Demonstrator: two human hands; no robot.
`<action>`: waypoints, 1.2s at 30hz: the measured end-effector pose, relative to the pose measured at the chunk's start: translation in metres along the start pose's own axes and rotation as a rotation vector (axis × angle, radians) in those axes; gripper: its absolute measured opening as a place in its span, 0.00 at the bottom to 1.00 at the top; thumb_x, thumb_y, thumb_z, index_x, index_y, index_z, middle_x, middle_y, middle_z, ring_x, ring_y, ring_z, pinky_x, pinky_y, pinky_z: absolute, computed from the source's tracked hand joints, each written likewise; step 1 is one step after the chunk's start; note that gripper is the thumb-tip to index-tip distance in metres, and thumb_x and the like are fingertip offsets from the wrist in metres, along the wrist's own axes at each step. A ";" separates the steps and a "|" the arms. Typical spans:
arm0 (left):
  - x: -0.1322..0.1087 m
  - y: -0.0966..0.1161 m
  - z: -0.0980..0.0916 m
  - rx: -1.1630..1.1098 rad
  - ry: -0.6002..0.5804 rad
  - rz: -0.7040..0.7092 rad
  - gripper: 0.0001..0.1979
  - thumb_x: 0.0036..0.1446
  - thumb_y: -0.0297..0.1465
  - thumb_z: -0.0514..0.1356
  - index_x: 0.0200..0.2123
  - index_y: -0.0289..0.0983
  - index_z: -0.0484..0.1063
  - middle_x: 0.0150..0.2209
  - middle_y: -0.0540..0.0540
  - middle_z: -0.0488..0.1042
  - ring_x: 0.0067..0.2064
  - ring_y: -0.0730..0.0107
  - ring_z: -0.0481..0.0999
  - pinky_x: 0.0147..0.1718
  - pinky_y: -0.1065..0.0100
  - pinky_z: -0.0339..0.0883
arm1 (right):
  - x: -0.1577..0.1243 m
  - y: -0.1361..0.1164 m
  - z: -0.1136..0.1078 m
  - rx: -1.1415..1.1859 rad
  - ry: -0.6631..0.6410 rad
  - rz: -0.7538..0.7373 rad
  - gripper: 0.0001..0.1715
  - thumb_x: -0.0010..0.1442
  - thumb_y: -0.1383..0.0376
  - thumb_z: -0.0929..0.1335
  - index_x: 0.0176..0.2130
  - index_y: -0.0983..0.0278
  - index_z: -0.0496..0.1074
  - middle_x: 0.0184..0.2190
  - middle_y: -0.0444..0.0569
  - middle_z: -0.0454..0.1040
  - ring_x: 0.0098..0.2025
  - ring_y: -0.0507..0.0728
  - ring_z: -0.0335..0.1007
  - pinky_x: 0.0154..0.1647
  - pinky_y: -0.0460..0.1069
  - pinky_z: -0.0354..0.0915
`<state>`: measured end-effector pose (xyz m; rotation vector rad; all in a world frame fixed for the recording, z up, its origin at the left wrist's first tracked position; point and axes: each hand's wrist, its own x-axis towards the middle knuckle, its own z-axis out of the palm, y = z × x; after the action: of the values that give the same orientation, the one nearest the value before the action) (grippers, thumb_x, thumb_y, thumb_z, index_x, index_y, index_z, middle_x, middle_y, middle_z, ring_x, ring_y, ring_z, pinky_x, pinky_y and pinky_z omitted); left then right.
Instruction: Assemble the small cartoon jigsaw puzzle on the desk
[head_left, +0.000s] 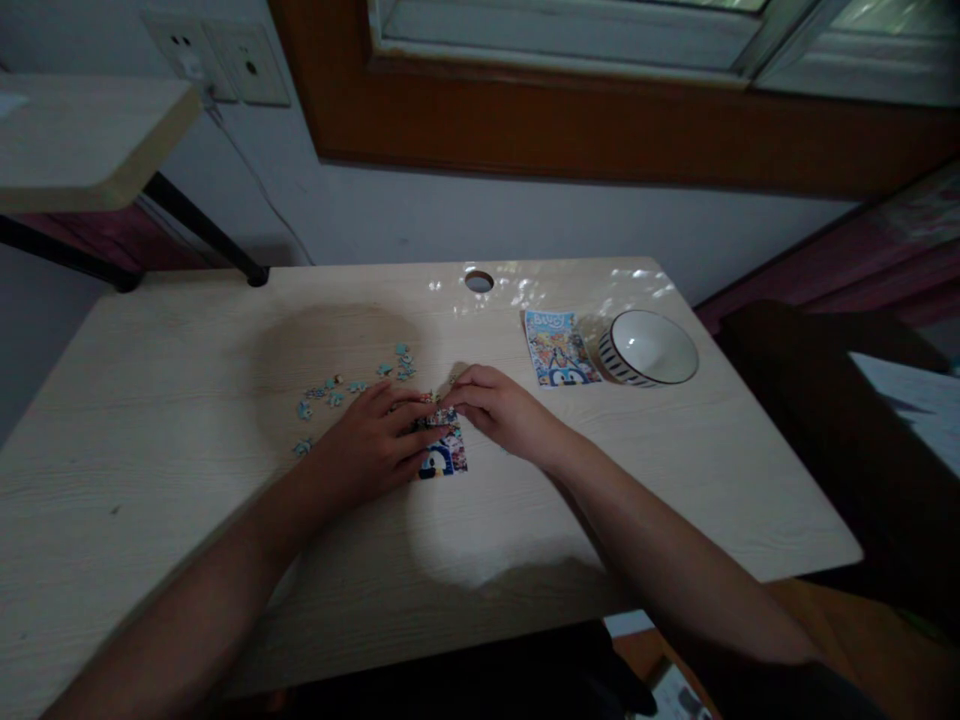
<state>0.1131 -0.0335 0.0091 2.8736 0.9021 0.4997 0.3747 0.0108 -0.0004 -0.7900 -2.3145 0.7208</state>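
Left of the bowl, my left hand lies flat and relaxed on the half-built jigsaw; my right hand pinches a piece there: light, thin card, best gripped by edges

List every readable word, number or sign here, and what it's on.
Nothing can be read for certain.
Picture card: blue lettering along its top, too blurred to read.
Puzzle: print too small to make out any text.
Bowl and wall sockets: no text visible.
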 end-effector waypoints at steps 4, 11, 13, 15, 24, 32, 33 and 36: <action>0.000 0.001 0.000 0.005 0.005 -0.006 0.18 0.70 0.34 0.61 0.61 0.47 0.76 0.60 0.44 0.76 0.65 0.51 0.67 0.67 0.42 0.58 | 0.001 -0.001 -0.003 -0.001 -0.007 0.009 0.11 0.70 0.72 0.68 0.47 0.60 0.80 0.43 0.51 0.77 0.48 0.58 0.73 0.52 0.55 0.70; -0.001 0.000 0.001 0.012 -0.007 -0.008 0.19 0.70 0.35 0.62 0.63 0.48 0.74 0.61 0.44 0.76 0.65 0.50 0.67 0.67 0.41 0.59 | -0.001 0.000 -0.008 0.019 -0.064 0.002 0.08 0.67 0.67 0.73 0.47 0.61 0.79 0.43 0.51 0.76 0.48 0.58 0.73 0.52 0.54 0.70; -0.001 0.000 0.001 0.010 -0.006 -0.011 0.19 0.70 0.35 0.62 0.62 0.48 0.74 0.60 0.43 0.76 0.65 0.50 0.67 0.67 0.40 0.59 | -0.001 0.001 -0.008 0.022 -0.076 -0.001 0.08 0.67 0.68 0.73 0.47 0.61 0.79 0.44 0.51 0.76 0.48 0.58 0.73 0.52 0.55 0.71; -0.001 0.000 0.001 0.005 -0.001 -0.013 0.20 0.69 0.34 0.62 0.63 0.48 0.74 0.60 0.43 0.76 0.65 0.50 0.68 0.67 0.40 0.58 | -0.001 0.002 -0.008 0.025 -0.083 0.004 0.08 0.67 0.69 0.72 0.47 0.60 0.80 0.43 0.51 0.75 0.48 0.58 0.73 0.52 0.55 0.71; 0.000 0.000 -0.001 -0.002 -0.007 -0.010 0.19 0.69 0.34 0.63 0.62 0.48 0.75 0.60 0.43 0.76 0.65 0.50 0.68 0.67 0.41 0.59 | -0.001 0.007 -0.006 0.001 -0.068 0.056 0.06 0.66 0.70 0.73 0.43 0.61 0.79 0.42 0.51 0.74 0.47 0.58 0.73 0.50 0.54 0.71; -0.002 0.000 0.001 0.017 -0.014 0.000 0.18 0.70 0.34 0.61 0.61 0.47 0.75 0.61 0.43 0.75 0.65 0.50 0.67 0.68 0.40 0.57 | -0.001 0.006 -0.011 0.017 -0.073 0.004 0.11 0.70 0.70 0.69 0.48 0.60 0.79 0.44 0.52 0.75 0.49 0.58 0.73 0.53 0.55 0.72; -0.002 -0.001 0.001 0.018 -0.013 0.001 0.18 0.70 0.34 0.61 0.62 0.47 0.75 0.61 0.43 0.75 0.65 0.50 0.67 0.68 0.40 0.57 | 0.000 0.006 -0.011 0.018 -0.075 0.000 0.11 0.70 0.71 0.69 0.48 0.61 0.79 0.44 0.52 0.75 0.49 0.58 0.73 0.53 0.55 0.72; -0.001 -0.001 0.001 0.018 -0.012 0.001 0.19 0.70 0.34 0.62 0.62 0.48 0.75 0.61 0.44 0.75 0.65 0.50 0.67 0.67 0.41 0.57 | 0.000 0.005 -0.011 0.014 -0.076 0.004 0.10 0.69 0.72 0.69 0.47 0.62 0.79 0.44 0.52 0.74 0.49 0.58 0.73 0.52 0.54 0.71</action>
<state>0.1121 -0.0338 0.0076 2.8897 0.9088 0.4769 0.3843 0.0175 0.0038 -0.7731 -2.3733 0.7802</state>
